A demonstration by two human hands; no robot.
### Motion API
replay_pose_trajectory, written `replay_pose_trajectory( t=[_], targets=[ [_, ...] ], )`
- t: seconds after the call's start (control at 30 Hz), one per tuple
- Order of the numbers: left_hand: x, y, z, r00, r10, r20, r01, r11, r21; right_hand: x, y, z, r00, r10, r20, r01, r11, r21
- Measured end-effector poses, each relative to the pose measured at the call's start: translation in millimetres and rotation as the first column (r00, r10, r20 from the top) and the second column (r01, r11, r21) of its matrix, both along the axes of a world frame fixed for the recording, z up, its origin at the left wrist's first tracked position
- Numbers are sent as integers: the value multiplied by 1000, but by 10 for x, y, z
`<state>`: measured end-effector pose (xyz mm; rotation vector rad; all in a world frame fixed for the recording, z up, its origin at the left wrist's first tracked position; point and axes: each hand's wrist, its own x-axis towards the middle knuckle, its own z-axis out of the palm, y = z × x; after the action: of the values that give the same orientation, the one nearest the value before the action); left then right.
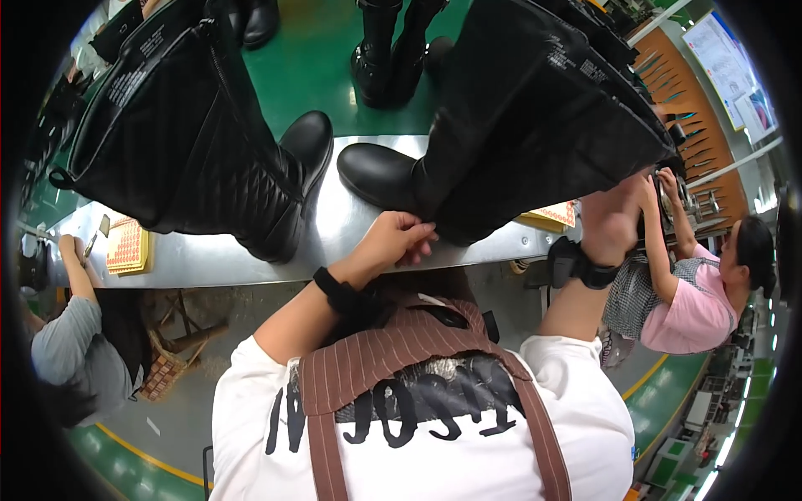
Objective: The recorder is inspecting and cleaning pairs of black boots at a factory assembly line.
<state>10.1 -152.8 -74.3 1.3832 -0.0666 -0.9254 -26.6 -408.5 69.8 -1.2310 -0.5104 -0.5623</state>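
Note:
A tall black boot [510, 125] leans over the metal bench [334, 234] on the right, its toe pointing left. My left hand [405, 238] is at its ankle, thumb and fingers pinched together against the leather; whatever is between them is too small to make out. My right hand [618, 204] is up against the wide top of the same boot, and the shaft hides its fingers. To the left stands a second black boot [192, 142], with a quilted ankle and a zip along the shaft. Neither of my hands touches that one.
Yellow-edged stacks of red-dotted sheets [128, 246] lie on the bench at both sides. Beyond it, more black boots [384, 58] stand over a green surface. Co-workers sit at left [71, 334] and right [689, 301]. A woven basket [171, 363] is below at left.

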Motion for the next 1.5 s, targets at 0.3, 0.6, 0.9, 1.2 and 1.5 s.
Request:
replay_pose_trajectory(
  t=[0.3, 0.6, 0.9, 1.2, 1.5],
  targets=[
    [123, 74, -41, 989, -80, -124, 66, 991, -113, -99, 314, -1211, 727, -219, -651, -210, 832, -514],
    [-144, 264, 1468, 994, 81, 73, -38, 884, -466, -127, 515, -1161, 910, -241, -337, -46, 750, -660],
    [-274, 284, 2264, 980, 193, 55, -129, 814, -566, -117, 608, -1074, 901, -221, -373, -63, 784, -618],
    [-83, 65, 2061, 858, 208, 470, -8, 920, -391, -203, 436, 491, 728, -530, 434, 674, 670, -312],
    [-33, 39, 2065, 831, 203, 518, -12, 937, -349, 6, 974, 1284, 719, -265, 643, 690, 155, -707]
  ],
)
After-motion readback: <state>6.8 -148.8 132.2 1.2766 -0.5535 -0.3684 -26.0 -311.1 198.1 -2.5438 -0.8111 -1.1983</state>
